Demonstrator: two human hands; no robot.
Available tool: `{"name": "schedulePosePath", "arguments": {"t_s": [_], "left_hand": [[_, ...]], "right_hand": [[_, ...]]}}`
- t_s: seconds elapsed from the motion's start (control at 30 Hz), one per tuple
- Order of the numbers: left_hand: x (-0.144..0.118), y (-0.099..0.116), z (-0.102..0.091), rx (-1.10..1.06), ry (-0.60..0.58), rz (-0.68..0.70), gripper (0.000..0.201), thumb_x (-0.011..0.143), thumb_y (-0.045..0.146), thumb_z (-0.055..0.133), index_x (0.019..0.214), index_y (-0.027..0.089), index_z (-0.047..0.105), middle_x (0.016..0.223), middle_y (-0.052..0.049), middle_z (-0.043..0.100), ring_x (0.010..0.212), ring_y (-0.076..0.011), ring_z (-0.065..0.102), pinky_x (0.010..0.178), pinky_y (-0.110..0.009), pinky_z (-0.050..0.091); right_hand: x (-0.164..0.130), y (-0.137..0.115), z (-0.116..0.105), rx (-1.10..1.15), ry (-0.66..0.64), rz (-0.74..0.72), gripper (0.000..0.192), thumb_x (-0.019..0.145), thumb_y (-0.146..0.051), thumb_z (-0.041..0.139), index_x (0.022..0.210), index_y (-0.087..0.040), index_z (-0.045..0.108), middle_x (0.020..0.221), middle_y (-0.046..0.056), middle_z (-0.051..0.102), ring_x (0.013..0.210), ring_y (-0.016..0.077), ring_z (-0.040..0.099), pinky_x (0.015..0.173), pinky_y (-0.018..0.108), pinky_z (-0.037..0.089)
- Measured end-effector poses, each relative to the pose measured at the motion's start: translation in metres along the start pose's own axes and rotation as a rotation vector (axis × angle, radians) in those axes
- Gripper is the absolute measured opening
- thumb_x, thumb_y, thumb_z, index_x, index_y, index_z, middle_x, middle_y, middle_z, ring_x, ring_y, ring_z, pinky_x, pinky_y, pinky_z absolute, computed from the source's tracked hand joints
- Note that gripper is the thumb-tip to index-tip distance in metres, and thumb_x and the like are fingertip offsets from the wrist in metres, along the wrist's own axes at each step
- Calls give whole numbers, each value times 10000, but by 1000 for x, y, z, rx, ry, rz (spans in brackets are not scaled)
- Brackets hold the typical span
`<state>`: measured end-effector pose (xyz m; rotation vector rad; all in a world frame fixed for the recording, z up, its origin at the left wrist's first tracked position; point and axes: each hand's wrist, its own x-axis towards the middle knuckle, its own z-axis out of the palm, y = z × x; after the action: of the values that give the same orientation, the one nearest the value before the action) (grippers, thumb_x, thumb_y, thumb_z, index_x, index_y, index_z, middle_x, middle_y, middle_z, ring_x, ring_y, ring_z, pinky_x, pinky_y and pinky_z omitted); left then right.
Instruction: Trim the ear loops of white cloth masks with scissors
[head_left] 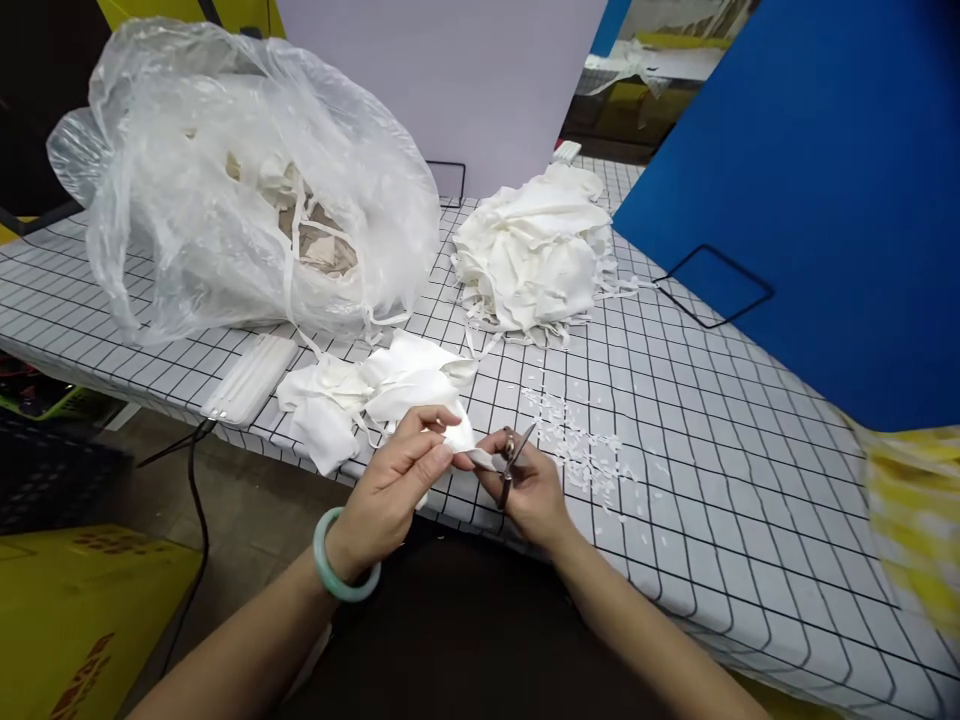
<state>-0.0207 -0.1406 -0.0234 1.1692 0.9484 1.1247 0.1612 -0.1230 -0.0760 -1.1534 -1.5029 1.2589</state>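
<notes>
My left hand, a pale green bangle on its wrist, pinches a white fabric piece at the near edge of the gridded table. My right hand grips small metal snips, their blades touching a strip at the edge of that fabric. Just behind my hands lies a small heap of white fabric pieces. Tiny white trimmings are scattered on the table to the right of the snips.
A large clear plastic bag stuffed with white pieces sits at the back left. A bigger pile of white fabric pieces lies at the back centre. A blue board leans at the right. A white flat device with a black cable lies near the table's edge.
</notes>
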Motion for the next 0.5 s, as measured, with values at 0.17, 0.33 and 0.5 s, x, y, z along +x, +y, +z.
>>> {"name": "schedulePosePath", "arguments": {"t_s": [0.17, 0.33, 0.5], "left_hand": [[9, -8, 22, -205, -3, -5, 319, 999, 380, 538, 847, 165, 717, 1071, -68, 540, 678, -96, 487, 656, -254, 465], [10, -14, 28, 127, 61, 131, 328, 1025, 362, 475, 852, 178, 684, 976, -91, 509, 966, -216, 529, 759, -298, 464], [10, -18, 31, 256, -29, 166, 325, 1038, 310, 413, 869, 172, 653, 1107, -121, 501, 1118, -257, 482, 907, -351, 444]], "right_hand": [[-22, 10, 24, 130, -19, 9, 188, 857, -385, 690, 870, -230, 584, 839, 16, 626, 782, 184, 621, 741, 320, 519], [-21, -13, -18, -210, -76, -83, 326, 816, -534, 724, 877, -228, 630, 857, 55, 645, 819, 228, 614, 755, 360, 490], [-17, -32, -50, -481, -169, -93, 413, 765, -577, 763, 673, -226, 566, 633, 7, 597, 622, 177, 541, 659, 327, 426]]}}
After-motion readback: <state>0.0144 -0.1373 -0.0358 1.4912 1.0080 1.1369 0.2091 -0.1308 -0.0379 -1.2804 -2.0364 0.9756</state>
